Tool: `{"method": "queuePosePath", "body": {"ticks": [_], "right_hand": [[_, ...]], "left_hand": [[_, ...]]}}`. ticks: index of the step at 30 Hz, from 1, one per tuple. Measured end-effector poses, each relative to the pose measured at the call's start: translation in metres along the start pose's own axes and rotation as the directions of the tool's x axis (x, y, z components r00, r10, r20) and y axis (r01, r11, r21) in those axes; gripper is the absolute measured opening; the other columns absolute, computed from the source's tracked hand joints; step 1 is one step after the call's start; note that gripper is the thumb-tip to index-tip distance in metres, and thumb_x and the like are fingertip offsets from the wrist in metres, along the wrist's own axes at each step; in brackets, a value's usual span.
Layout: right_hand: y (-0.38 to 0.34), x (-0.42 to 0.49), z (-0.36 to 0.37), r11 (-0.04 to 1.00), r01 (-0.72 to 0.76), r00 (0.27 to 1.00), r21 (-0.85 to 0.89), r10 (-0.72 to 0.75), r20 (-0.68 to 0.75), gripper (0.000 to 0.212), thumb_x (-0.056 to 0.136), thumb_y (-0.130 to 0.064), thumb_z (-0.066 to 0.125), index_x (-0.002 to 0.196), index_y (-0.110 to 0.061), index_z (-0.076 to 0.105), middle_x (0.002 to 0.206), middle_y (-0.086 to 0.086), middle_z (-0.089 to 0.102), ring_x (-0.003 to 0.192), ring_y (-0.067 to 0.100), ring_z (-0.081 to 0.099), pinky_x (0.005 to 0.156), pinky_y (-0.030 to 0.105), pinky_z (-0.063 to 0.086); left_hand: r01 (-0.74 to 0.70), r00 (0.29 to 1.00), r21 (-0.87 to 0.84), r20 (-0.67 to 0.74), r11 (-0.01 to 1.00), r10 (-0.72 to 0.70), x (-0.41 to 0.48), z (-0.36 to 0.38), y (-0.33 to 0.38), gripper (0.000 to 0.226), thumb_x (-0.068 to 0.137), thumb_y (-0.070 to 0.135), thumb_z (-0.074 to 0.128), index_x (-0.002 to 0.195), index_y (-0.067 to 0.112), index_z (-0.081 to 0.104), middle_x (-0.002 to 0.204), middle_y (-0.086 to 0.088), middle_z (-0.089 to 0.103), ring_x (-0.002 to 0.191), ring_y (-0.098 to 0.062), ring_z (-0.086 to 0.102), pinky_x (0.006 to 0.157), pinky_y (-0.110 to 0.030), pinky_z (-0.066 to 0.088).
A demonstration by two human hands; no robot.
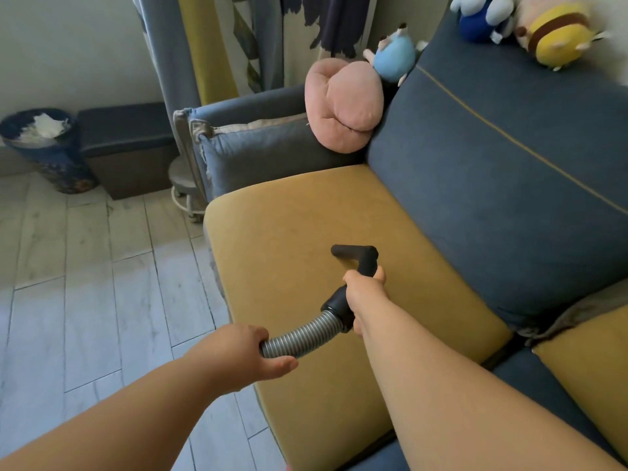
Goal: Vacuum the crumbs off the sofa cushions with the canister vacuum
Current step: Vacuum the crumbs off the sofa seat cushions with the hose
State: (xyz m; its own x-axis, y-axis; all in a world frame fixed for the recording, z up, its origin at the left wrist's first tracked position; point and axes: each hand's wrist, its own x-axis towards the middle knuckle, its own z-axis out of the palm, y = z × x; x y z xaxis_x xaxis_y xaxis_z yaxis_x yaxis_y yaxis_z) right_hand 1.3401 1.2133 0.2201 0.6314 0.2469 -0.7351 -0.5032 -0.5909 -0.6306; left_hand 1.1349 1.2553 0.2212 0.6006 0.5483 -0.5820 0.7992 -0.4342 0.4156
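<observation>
— What sort of place is this?
— A home living room. There's a blue sofa with a mustard seat cushion, plush toys along its back, patterned curtains far behind, and a pale plank floor on the left.

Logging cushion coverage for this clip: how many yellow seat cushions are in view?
2. One yellow seat cushion lies under the vacuum nozzle; the second cushion is at the lower right, cut by the frame edge. More may lie outside the view.
</observation>
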Motion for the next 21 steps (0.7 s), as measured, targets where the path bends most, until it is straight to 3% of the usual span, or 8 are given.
{"method": "queuePosePath", "body": {"ticks": [8,11,14,18,21], "right_hand": [[0.025,-0.029,0.011,0.999,-0.033,0.999,-0.027,0.032,-0.007,0.079,0.089,-0.02,0.049,0.145,-0.05,0.004,0.109,0.004,0.05,0.095,0.034,0.057,0.083,0.055,0.053],[0.037,-0.047,0.034,0.998,-0.048,0.999,-0.026,0.049,0.013,0.079,0.088,-0.02,0.049,0.145,-0.051,0.004,0.096,0.0,0.051,0.085,0.029,0.057,0.068,0.043,0.053],[0.054,-0.066,0.051,0.997,-0.068,0.997,-0.025,0.069,0.04,0.08,0.088,-0.023,0.049,0.144,-0.053,0.001,0.082,-0.006,0.046,0.07,0.023,0.052,0.047,0.032,0.041],[0.064,-0.077,0.068,0.997,-0.074,0.993,-0.015,0.075,0.09,0.078,0.088,-0.023,0.049,0.143,-0.054,0.002,0.083,-0.006,0.047,0.071,0.023,0.053,0.045,0.03,0.039],[0.061,-0.073,0.075,0.998,-0.064,0.992,-0.009,0.065,0.109,0.077,0.087,-0.022,0.048,0.143,-0.054,0.006,0.087,-0.004,0.051,0.076,0.025,0.056,0.049,0.031,0.043]], "left_hand": [[0.018,1.0,-0.023,0.005,1.0,-0.018,-0.032,0.006,-0.025,0.047,0.07,0.074,0.058,0.079,0.029,0.055,0.065,0.007,0.06,0.048,-0.005,0.056,0.052,-0.021,0.052],[0.043,0.999,-0.013,0.005,0.999,-0.043,-0.051,-0.004,-0.051,0.046,0.068,0.073,0.059,0.076,0.029,0.055,0.063,0.007,0.06,0.046,-0.003,0.056,0.046,-0.017,0.046],[0.066,0.997,0.001,0.032,0.998,-0.066,-0.07,-0.008,-0.075,0.048,0.065,0.073,0.06,0.076,0.026,0.056,0.062,0.007,0.058,0.045,-0.003,0.055,0.046,-0.016,0.046],[0.089,0.996,0.025,0.008,0.996,-0.089,-0.084,-0.009,-0.096,0.052,0.065,0.074,0.06,0.078,0.024,0.057,0.064,0.007,0.058,0.045,-0.002,0.053,0.049,-0.019,0.048],[0.086,0.995,0.082,-0.055,0.993,-0.082,-0.08,-0.007,-0.103,0.055,0.063,0.079,0.055,0.074,0.025,0.054,0.062,0.008,0.056,0.045,-0.002,0.05,0.047,-0.018,0.042]]}}
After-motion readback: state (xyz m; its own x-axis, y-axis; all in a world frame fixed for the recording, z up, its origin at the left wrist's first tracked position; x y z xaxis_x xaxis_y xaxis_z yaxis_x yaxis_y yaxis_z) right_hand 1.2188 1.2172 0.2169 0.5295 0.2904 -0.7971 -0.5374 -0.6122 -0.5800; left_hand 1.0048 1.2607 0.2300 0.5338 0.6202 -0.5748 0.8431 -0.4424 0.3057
